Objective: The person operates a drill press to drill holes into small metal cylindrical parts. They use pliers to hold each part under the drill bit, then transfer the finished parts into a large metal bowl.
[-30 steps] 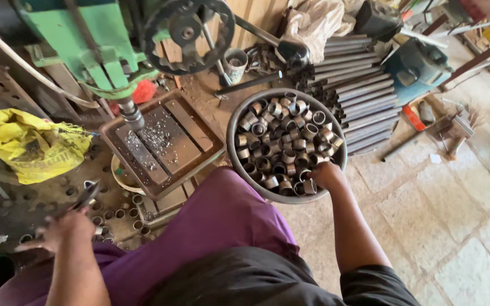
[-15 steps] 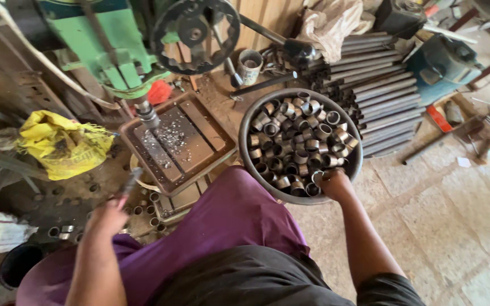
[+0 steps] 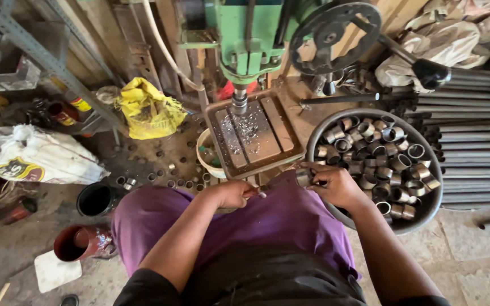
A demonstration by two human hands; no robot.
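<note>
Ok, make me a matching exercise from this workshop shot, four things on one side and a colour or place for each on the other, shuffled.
Things:
1. drill press
2. crumpled bag
3. short metal tube pieces
4. handwheel

Colours or places:
A. heaped in the round pan by the right hand
B. black, at the machine's right side
C. yellow, on the floor to the left
D. green, above the slotted table

Pairs: 1-D, 2-C, 3-A, 4-B

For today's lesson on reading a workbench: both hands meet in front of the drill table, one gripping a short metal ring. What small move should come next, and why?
Probably lift the ring in the right hand onto the drill table. It sits bare under the spindle, just ahead of both hands, while the left hand holds a thin tool beside it.
</note>
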